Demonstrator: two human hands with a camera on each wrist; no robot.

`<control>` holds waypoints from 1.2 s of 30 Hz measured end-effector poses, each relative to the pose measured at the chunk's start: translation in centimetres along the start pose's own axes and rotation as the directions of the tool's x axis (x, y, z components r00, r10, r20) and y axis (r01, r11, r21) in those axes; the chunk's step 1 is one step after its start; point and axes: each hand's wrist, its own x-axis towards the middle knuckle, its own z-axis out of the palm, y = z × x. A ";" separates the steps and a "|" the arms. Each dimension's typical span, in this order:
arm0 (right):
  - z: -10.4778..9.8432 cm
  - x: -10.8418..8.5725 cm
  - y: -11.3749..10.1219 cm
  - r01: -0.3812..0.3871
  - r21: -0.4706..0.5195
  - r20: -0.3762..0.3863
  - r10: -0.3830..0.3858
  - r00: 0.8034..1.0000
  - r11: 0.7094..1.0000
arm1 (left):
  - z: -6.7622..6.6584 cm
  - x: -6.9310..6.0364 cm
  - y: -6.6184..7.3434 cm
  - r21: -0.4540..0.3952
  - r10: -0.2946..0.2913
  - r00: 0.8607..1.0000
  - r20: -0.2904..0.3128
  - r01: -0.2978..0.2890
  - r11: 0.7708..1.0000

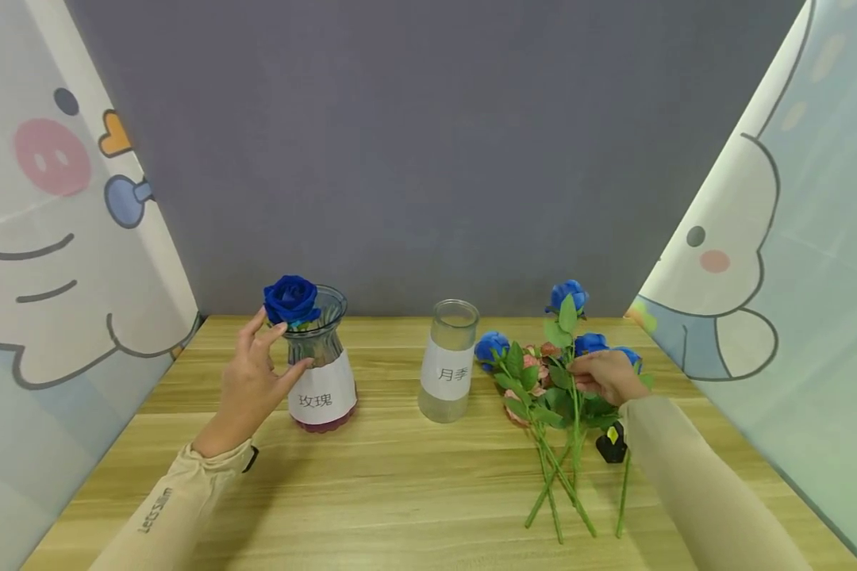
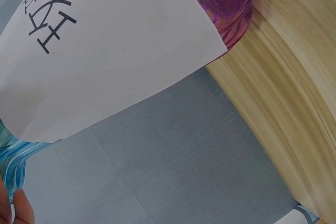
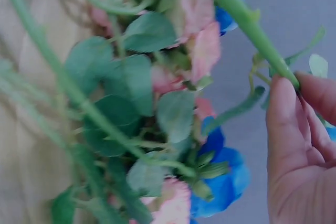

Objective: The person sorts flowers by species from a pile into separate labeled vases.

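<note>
On the left stands a flared glass vase (image 1: pixel 339 305) with a white paper label (image 2: pixel 115 61) and a purplish-red base; a blue rose (image 1: pixel 291 300) rests at its rim. My left hand (image 1: pixel 253 377) is beside the vase neck, fingers spread below the bloom; whether they touch it cannot be told. On the right, my right hand (image 1: pixel 607 374) pinches the green stem (image 3: pixel 247 22) of a blue rose (image 1: pixel 568 296) between thumb and fingers. That bloom is raised above a pile of blue roses (image 1: pixel 491 349) and pink flowers (image 3: pixel 197 35) with leafy stems.
A straight glass vase (image 1: pixel 455 313) with a white label stands mid-table. A small black object (image 1: pixel 611 444) with a yellow mark lies by the right sleeve. The wooden table (image 1: pixel 371 492) meets a grey back panel (image 1: pixel 428 159) and cartoon-printed side panels (image 1: pixel 814 262).
</note>
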 end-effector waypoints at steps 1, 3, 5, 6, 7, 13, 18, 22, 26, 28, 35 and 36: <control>0.0 0.0 -0.3 0.008 0.011 -0.015 -0.008 1.000 1.000 | 0.0 0.0 0.0 -0.002 0.001 1.000 -0.002 -0.001 1.000; 0.1 -0.1 -0.9 0.039 0.020 -0.033 -0.038 0.999 0.999 | 0.0 0.0 0.0 -0.001 0.002 1.000 -0.002 -0.002 1.000; 0.2 -0.2 -1.6 0.081 0.011 -0.057 -0.080 0.995 0.997 | 0.1 0.0 0.0 -0.001 0.006 1.000 -0.004 -0.006 1.000; 0.3 -0.3 -1.9 0.103 -0.002 -0.068 -0.103 0.992 0.995 | 0.1 0.0 0.0 0.000 0.008 1.000 -0.004 -0.008 1.000; 0.5 -0.4 -2.3 0.121 -0.017 -0.082 -0.122 0.989 0.992 | 0.1 0.1 0.0 0.002 0.010 1.000 -0.005 -0.010 1.000; 1.3 -1.0 -4.4 0.200 -0.086 -0.178 -0.212 0.961 0.976 | 0.0 0.1 0.0 0.008 0.022 1.000 -0.007 -0.022 1.000; 1.6 -1.5 -6.2 0.250 -0.066 -0.238 -0.258 0.936 0.966 | 0.0 0.2 0.0 0.012 0.023 1.000 0.006 -0.023 1.000; 2.0 -1.8 -7.5 0.300 -0.076 -0.261 -0.310 0.914 0.951 | 0.1 0.2 0.1 0.016 0.024 1.000 -0.004 -0.024 1.000; 2.6 -2.3 -8.6 0.334 -0.072 -0.246 -0.341 0.907 0.940 | 0.1 0.1 0.1 0.023 0.027 1.000 -0.014 -0.026 0.999; 2.8 -2.6 -9.1 0.343 -0.086 -0.237 -0.354 0.905 0.935 | 0.1 0.1 0.0 0.020 0.027 1.000 -0.012 -0.027 0.999; 4.0 -3.3 -11.1 0.354 -0.150 -0.217 -0.380 0.899 0.923 | 0.1 0.1 0.1 0.016 0.028 1.000 -0.013 -0.028 0.999; 4.3 -3.3 -11.3 0.353 -0.148 -0.220 -0.379 0.899 0.924 | 0.1 0.1 0.1 0.017 0.028 1.000 -0.013 -0.028 0.999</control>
